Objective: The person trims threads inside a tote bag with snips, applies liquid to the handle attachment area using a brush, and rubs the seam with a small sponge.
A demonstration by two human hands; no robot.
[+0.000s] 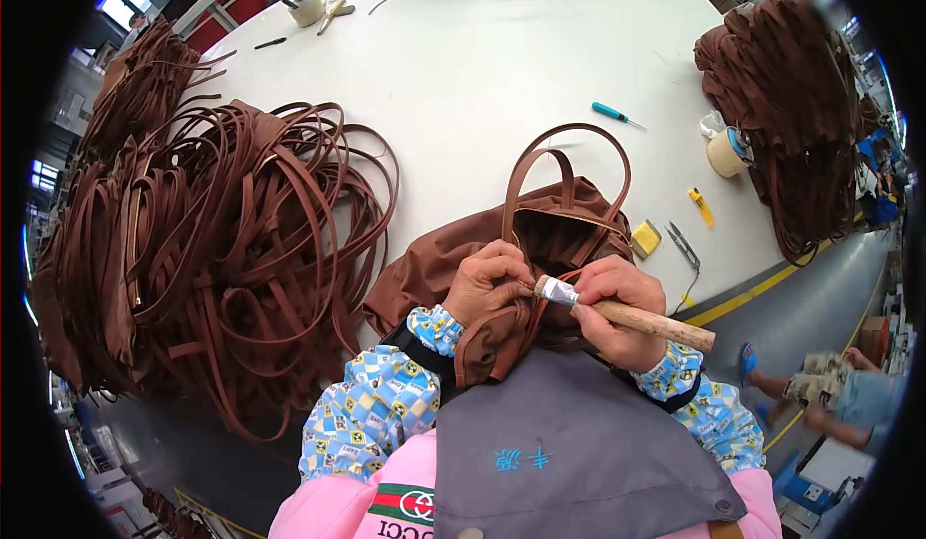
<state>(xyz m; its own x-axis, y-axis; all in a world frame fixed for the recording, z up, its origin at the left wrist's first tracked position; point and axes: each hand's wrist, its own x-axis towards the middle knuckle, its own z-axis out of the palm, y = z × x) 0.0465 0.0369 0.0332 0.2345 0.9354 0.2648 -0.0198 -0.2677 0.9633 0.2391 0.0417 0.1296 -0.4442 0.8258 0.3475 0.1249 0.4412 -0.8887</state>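
Note:
A brown handbag [434,264] with two looped handles lies at the table's near edge, its zippered mouth open. My left hand [490,283] pinches the bag's edge between thumb and fingers. In my right hand [622,309] is a wooden-handled tool [666,324], with silver wrapping near its front end. That front end points left and meets the fingertips of my left hand, so I cannot make out exactly what it touches. An orange-red strip shows just behind the tool. A yellow block [645,239] and metal tweezers [684,246] lie to the right of the bag.
A big heap of brown bags [222,250] with tangled straps covers the left side. More brown pieces [781,86] are stacked at the right, beside a cream-coloured tub [727,152]. A teal screwdriver-like tool [615,114] and a yellow cutter [701,206] lie on the white table [463,67]. Another person [839,394] is at lower right.

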